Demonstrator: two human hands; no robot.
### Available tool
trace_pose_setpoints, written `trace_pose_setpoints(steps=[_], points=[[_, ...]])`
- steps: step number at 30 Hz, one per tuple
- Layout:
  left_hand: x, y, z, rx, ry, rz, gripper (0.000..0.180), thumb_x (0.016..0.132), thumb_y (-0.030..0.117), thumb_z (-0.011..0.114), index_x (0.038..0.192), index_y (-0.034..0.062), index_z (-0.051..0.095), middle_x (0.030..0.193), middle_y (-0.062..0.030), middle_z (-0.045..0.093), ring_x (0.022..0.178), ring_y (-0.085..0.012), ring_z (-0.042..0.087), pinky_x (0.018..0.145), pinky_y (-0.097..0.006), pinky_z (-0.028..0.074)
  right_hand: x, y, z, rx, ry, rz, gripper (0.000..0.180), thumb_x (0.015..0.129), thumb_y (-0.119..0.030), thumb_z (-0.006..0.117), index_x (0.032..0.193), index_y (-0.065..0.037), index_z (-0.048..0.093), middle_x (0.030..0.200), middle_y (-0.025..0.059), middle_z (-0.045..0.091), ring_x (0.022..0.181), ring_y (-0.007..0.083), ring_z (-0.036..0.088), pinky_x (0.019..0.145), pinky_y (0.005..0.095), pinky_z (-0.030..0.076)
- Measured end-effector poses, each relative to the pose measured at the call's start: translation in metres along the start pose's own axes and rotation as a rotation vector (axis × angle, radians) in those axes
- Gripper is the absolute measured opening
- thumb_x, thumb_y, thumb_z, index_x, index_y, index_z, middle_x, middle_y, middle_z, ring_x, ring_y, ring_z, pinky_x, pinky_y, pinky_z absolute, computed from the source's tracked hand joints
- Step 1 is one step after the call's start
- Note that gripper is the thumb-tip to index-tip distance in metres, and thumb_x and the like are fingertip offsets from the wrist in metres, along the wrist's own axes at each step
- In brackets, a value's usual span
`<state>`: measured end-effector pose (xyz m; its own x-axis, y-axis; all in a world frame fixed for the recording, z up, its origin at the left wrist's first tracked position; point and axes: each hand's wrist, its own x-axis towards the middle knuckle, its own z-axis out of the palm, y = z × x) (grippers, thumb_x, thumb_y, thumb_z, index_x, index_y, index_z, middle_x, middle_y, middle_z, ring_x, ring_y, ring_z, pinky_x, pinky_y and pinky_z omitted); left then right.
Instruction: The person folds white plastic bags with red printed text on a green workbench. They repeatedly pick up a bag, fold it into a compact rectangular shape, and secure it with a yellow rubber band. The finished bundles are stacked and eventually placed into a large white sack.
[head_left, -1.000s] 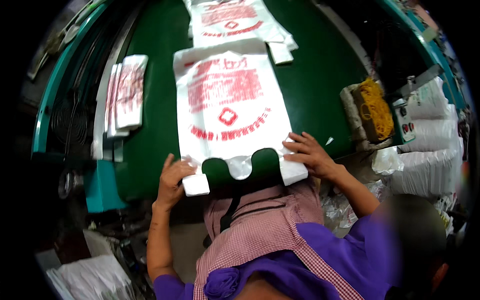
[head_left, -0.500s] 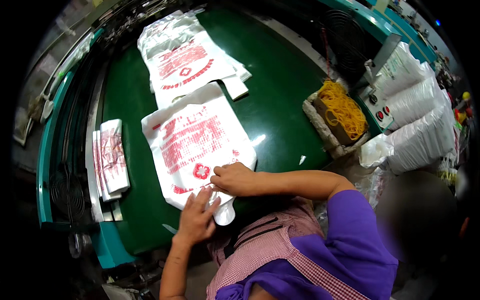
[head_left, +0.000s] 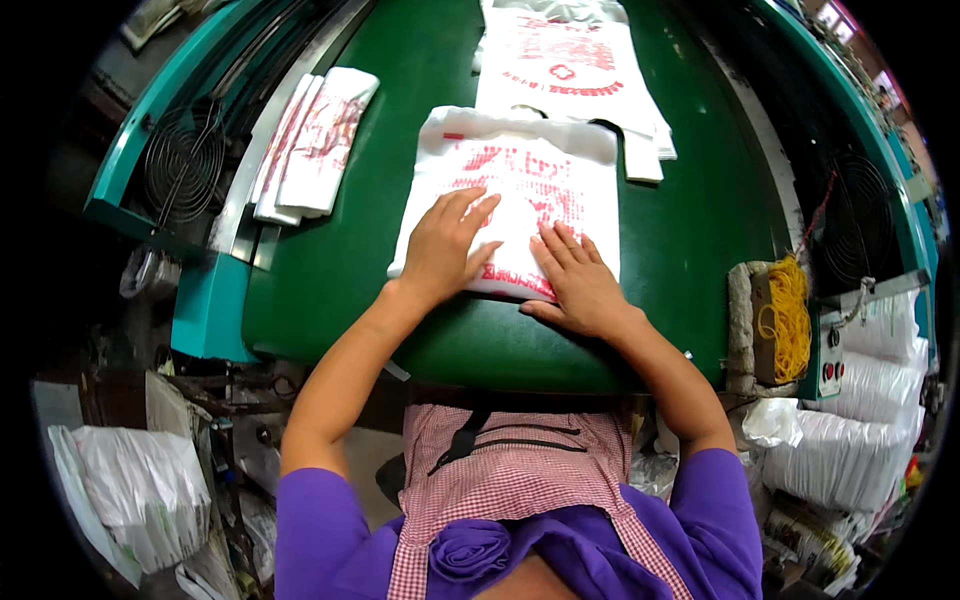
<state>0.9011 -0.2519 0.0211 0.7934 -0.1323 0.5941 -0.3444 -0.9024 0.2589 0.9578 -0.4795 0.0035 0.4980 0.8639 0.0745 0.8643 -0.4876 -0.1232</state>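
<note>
A white plastic bag stack [head_left: 515,135] with red print lies on the green belt in front of me. My left hand [head_left: 445,245] rests on its left part, fingers apart and thumb spread. Flat on the lower right part lies my right hand [head_left: 580,285], fingers stretched out, its thumb at the near edge. Neither hand grips anything. Beyond lies another stack of printed white bags [head_left: 560,55], its handle strips towards me. Folded bundles of the same bags [head_left: 325,140] sit on the belt's left side.
The green belt [head_left: 690,260] runs between teal machine rails with a round wire guard [head_left: 185,160] on the left. A box with yellow rubber bands [head_left: 788,330] stands at the right edge, beside a red-button control panel [head_left: 828,370]. Wrapped white bag bundles [head_left: 845,440] lie lower right.
My view has turned and straightened. Both hands have spread apart and now lie flat on the bag stack. The white tab that stuck out at its near edge no longer shows.
</note>
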Motion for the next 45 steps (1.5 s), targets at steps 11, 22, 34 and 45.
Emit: trace_pose_setpoints(steps=[11, 22, 34, 45], points=[[-0.003, -0.003, 0.008, -0.054, -0.473, -0.064, 0.03, 0.067, 0.001, 0.063, 0.097, 0.0059, 0.06, 0.093, -0.0115, 0.06, 0.088, -0.0338, 0.06, 0.069, -0.044, 0.049, -0.075, -0.013, 0.001, 2.25, 0.09, 0.56, 0.056, 0.094, -0.03, 0.056, 0.135, 0.002, 0.036, 0.131, 0.0226, 0.049, 0.119, 0.0297, 0.053, 0.093, 0.0419, 0.049], [-0.015, -0.005, -0.042, -0.352, -0.972, -0.142, 0.029, 0.077, 0.022, 0.067, 0.104, 0.0093, 0.067, 0.087, -0.0164, 0.068, 0.081, -0.0344, 0.064, 0.074, -0.038, 0.051, -0.06, 0.033, -0.008, 0.658, 0.052, -0.305, 0.05, 0.09, -0.005, 0.047, 0.139, -0.017, 0.045, 0.145, 0.0128, 0.04, 0.136, 0.0283, 0.035, 0.111, 0.0368, 0.03], [0.003, 0.014, -0.029, -0.15, -0.921, 0.165, 0.033, 0.063, 0.01, 0.069, 0.095, 0.008, 0.066, 0.137, -0.0109, 0.048, 0.123, -0.0401, 0.045, 0.099, -0.053, 0.034, -0.062, 0.047, -0.069, 0.514, -0.37, -0.051, 0.059, 0.082, -0.033, 0.053, 0.134, -0.006, 0.047, 0.143, 0.0233, 0.036, 0.137, 0.0405, 0.026, 0.111, 0.0532, 0.021], [-0.007, 0.01, -0.041, -0.013, -0.721, -0.174, 0.022, 0.083, 0.02, 0.064, 0.103, 0.0116, 0.062, 0.082, -0.013, 0.065, 0.075, -0.0312, 0.064, 0.063, -0.039, 0.05, -0.069, 0.028, -0.059, 0.516, -0.094, 0.262, 0.033, 0.083, -0.035, 0.065, 0.086, -0.003, 0.06, 0.074, 0.017, 0.063, 0.074, 0.0363, 0.062, 0.066, 0.0455, 0.047]])
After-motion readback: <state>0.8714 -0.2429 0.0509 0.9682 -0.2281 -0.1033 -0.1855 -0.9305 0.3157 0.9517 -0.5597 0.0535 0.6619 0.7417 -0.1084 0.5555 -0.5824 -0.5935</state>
